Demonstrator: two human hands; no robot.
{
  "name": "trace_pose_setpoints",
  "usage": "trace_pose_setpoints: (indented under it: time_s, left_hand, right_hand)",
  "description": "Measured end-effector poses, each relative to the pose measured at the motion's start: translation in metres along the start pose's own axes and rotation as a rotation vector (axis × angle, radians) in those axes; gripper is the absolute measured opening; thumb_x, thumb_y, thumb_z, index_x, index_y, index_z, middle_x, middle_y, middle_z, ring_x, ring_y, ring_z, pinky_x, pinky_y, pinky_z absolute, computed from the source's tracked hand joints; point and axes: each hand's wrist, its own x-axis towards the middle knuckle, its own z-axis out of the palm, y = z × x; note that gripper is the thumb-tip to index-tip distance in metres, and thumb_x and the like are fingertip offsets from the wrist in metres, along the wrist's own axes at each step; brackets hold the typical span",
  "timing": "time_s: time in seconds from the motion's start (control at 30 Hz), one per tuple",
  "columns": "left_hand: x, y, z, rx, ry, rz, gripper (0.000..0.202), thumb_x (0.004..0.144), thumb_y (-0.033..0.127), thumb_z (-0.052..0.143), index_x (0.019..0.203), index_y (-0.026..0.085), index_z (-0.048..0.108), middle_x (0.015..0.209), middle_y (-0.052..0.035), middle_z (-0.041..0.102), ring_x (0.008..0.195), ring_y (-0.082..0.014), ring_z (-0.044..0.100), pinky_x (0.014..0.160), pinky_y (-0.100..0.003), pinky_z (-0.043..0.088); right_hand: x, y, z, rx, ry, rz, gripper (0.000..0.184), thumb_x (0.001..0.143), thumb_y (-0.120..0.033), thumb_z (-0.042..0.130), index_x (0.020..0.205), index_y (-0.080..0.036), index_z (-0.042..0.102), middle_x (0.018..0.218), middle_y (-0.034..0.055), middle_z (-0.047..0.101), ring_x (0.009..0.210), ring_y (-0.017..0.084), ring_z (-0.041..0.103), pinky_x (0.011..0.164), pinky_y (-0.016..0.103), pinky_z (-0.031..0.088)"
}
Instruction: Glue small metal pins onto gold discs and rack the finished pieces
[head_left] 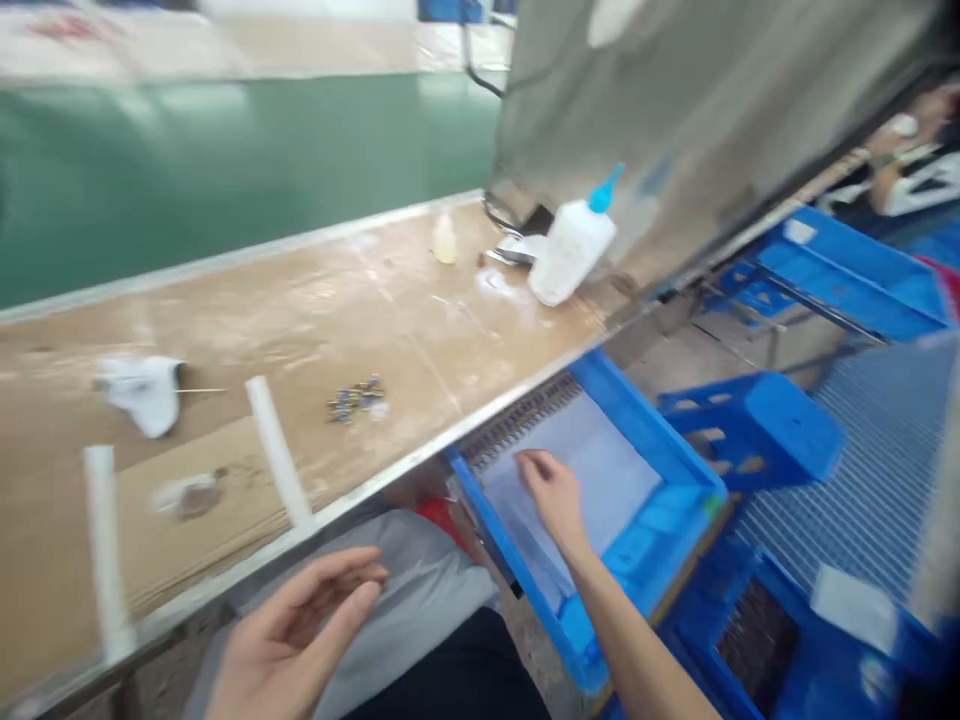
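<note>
Only got the head view here. The left hand (300, 635) hangs over the lap near the tabletop (300, 320) edge, its grip loosely curled with thumb and fingertips a bit apart; nothing I can make out in it. The right hand (553, 495) is above the blue tray (637, 415), fingers bent toward the row of small parts (525, 415) lined up along the tray's far side, next to a pale sheet (600, 465). Can't tell if that grip is pinching anything, too blurry. Up on the tabletop there's a little pile of small pieces (355, 398), two white strips (277, 450) to its left, plus a tilted white bottle with a blue nozzle (571, 255) and a smaller bottle (445, 240) just left of it.
</note>
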Motion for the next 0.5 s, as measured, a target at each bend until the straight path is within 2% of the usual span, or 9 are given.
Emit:
trace_pose_setpoints:
  time_s: [0.07, 0.13, 0.17, 0.23, 0.33, 0.4, 0.5]
  left_hand:
    - [-0.002, 0.008, 0.008, -0.085, -0.005, -0.027, 0.036, 0.084, 0.053, 0.098, 0.106, 0.026, 0.091, 0.100, -0.0083, 0.092, 0.098, -0.0326, 0.090, 0.093, -0.033, 0.073]
    - [-0.002, 0.011, 0.011, -0.143, -0.017, -0.027, 0.033, 0.085, 0.052, 0.096, 0.105, 0.026, 0.091, 0.099, -0.0086, 0.092, 0.098, -0.0307, 0.089, 0.092, -0.031, 0.072]
    - [-0.001, 0.010, 0.009, -0.158, -0.019, -0.021, 0.031, 0.087, 0.052, 0.094, 0.105, 0.026, 0.091, 0.099, -0.0088, 0.092, 0.098, -0.0301, 0.089, 0.091, -0.031, 0.071]
    - [-0.003, 0.007, 0.003, -0.173, -0.028, -0.008, 0.030, 0.091, 0.052, 0.090, 0.107, 0.026, 0.091, 0.101, -0.0091, 0.092, 0.100, -0.0298, 0.088, 0.093, -0.032, 0.071]
    - [-0.009, -0.003, -0.011, -0.179, -0.035, 0.003, 0.034, 0.092, 0.054, 0.089, 0.110, 0.025, 0.091, 0.103, -0.0102, 0.092, 0.101, -0.0309, 0.088, 0.096, -0.034, 0.071]
    - [-0.013, -0.010, -0.022, -0.190, 0.013, 0.001, 0.038, 0.091, 0.057, 0.089, 0.110, 0.024, 0.091, 0.103, -0.0108, 0.092, 0.101, -0.0320, 0.089, 0.096, -0.036, 0.072]
    - [-0.018, -0.021, -0.038, -0.228, 0.134, -0.016, 0.042, 0.086, 0.062, 0.092, 0.107, 0.025, 0.092, 0.101, -0.0098, 0.092, 0.100, -0.0330, 0.089, 0.095, -0.037, 0.072]
  right_hand:
    - [-0.006, -0.032, -0.004, 0.060, 0.088, -0.067, 0.044, 0.110, -0.059, 0.063, 0.108, -0.019, 0.081, 0.080, 0.0032, 0.075, 0.072, 0.021, 0.068, 0.068, 0.032, 0.055]
    - [-0.009, -0.073, 0.000, 0.147, 0.110, -0.190, 0.038, 0.109, -0.058, 0.071, 0.112, -0.022, 0.082, 0.082, 0.0015, 0.075, 0.072, 0.020, 0.068, 0.068, 0.031, 0.055]
    - [-0.009, -0.095, 0.006, 0.173, 0.065, -0.279, 0.031, 0.109, -0.053, 0.073, 0.112, -0.024, 0.083, 0.086, 0.0016, 0.077, 0.075, 0.020, 0.070, 0.072, 0.031, 0.057]
    - [-0.005, -0.141, 0.025, 0.164, -0.105, -0.488, 0.018, 0.111, -0.042, 0.074, 0.112, -0.027, 0.085, 0.102, 0.0026, 0.083, 0.090, 0.020, 0.076, 0.084, 0.031, 0.059]
    - [0.009, -0.195, 0.064, -0.007, -0.352, -0.748, 0.017, 0.114, -0.026, 0.067, 0.117, -0.028, 0.083, 0.117, 0.0031, 0.083, 0.109, 0.021, 0.078, 0.097, 0.032, 0.058]
    - [0.019, -0.214, 0.089, -0.216, -0.410, -0.829, 0.018, 0.114, -0.020, 0.065, 0.116, -0.026, 0.082, 0.114, 0.0040, 0.082, 0.109, 0.021, 0.077, 0.096, 0.032, 0.056]
    - [0.023, -0.223, 0.112, -0.466, -0.391, -0.867, 0.015, 0.111, -0.016, 0.068, 0.112, -0.023, 0.082, 0.110, 0.0061, 0.079, 0.107, 0.024, 0.075, 0.094, 0.034, 0.055]
